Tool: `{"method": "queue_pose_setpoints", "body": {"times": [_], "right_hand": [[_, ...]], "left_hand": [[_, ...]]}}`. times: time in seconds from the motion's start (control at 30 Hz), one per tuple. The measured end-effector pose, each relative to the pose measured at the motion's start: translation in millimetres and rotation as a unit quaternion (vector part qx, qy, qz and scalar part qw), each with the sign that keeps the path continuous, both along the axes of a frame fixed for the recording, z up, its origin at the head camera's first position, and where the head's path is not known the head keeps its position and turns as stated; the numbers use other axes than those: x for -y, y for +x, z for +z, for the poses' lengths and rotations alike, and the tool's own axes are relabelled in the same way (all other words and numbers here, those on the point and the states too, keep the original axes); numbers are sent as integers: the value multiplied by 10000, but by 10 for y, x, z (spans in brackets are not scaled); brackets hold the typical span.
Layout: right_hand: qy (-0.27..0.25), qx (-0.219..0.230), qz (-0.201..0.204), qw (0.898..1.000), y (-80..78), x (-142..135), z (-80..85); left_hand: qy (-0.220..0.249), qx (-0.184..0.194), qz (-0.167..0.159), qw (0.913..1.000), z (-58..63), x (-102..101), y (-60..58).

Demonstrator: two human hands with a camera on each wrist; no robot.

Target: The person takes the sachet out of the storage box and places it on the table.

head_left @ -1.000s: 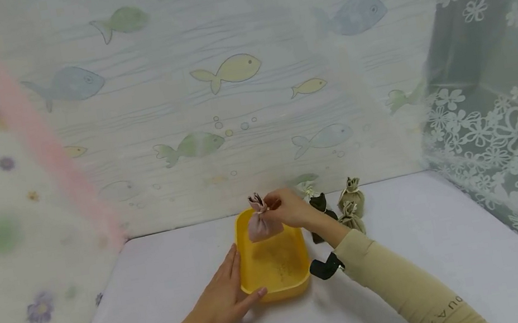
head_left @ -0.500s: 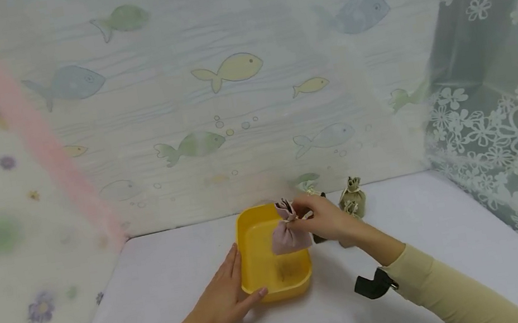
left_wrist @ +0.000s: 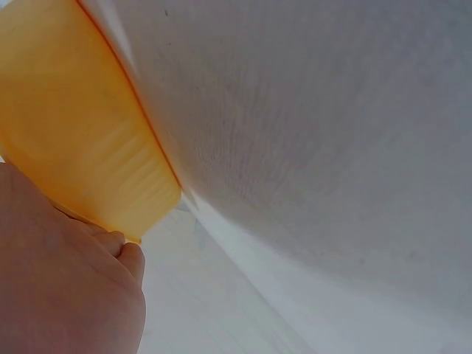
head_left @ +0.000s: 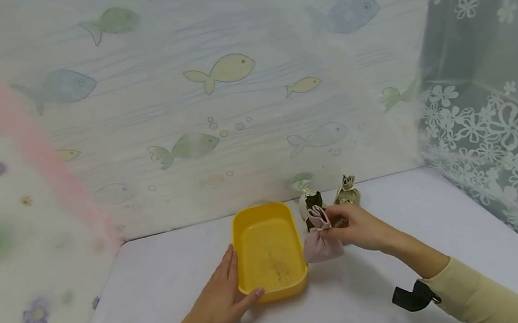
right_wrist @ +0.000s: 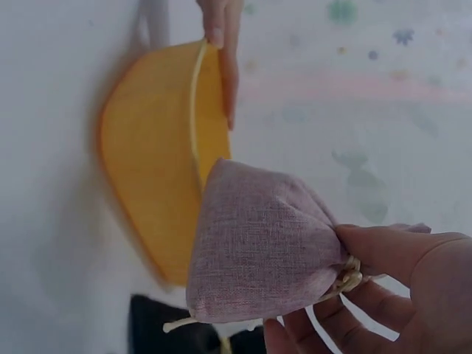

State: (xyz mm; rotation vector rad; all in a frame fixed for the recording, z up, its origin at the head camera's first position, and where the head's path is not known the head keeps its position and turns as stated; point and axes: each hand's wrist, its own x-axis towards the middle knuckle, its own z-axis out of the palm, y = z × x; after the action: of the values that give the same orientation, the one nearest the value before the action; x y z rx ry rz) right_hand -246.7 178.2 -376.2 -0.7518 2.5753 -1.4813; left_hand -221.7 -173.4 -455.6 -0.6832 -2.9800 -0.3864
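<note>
With thumb and fingers my right hand [head_left: 363, 228] pinches a pink drawstring pouch [head_left: 322, 247] at its gathered neck. The pouch hangs just right of the yellow plastic tub [head_left: 269, 256] in the head view. Its cloth body [right_wrist: 258, 243] and tied cord show large in the right wrist view, overlapping the tub's wall [right_wrist: 151, 147]. My left hand [head_left: 216, 297] rests against the tub's near left corner, fingers straight along the side and thumb on the near rim. In the left wrist view that hand [left_wrist: 66, 280] lies close by the tub's side [left_wrist: 88, 133].
Behind my right hand stand more drawstring pouches: a white one [head_left: 303, 188], a dark one [head_left: 314, 201] and an olive one [head_left: 349, 192]. A fish-print curtain [head_left: 192, 189] rises behind the white table [head_left: 164, 267].
My right hand has carried the pink pouch from over the tub rightward and nearer, past its right rim. The left hand stays at the tub. The tub's inside now shows without the pouch over it.
</note>
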Motion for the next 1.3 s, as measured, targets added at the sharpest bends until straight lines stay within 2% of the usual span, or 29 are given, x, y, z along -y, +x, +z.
{"method": "queue_pose_setpoints", "body": {"times": [0.17,0.3,0.57,0.87,1.0,1.17,1.23,1.3], "right_hand": [[179,-9,-289,9994,5,-171,-104],[267,-45,-453,9986,-30,-287,-260],[505,-27,-546,9972,-33,-437,-462],[459,-6,-466,9979,-21,-500,-717],[409,31,-455,9981,-3,-510,-709],[477,81,-339,9983,12,-581,-620],[512,-40,-328,9981,22,-650,-575],[598,-399,-498,9962,24,-733,-534]], "left_hand": [[18,74,25,10000,-9,-4,-24],[-3,38,32,10000,-38,-4,-41],[-39,25,20,10000,-54,-10,-69],[-6,71,-28,10000,-54,-10,-70],[6,68,-13,10000,-66,-16,-71],[-26,151,34,9999,-58,-9,-67],[22,196,49,9998,-39,8,-70],[152,221,45,9996,-6,42,-84]]}}
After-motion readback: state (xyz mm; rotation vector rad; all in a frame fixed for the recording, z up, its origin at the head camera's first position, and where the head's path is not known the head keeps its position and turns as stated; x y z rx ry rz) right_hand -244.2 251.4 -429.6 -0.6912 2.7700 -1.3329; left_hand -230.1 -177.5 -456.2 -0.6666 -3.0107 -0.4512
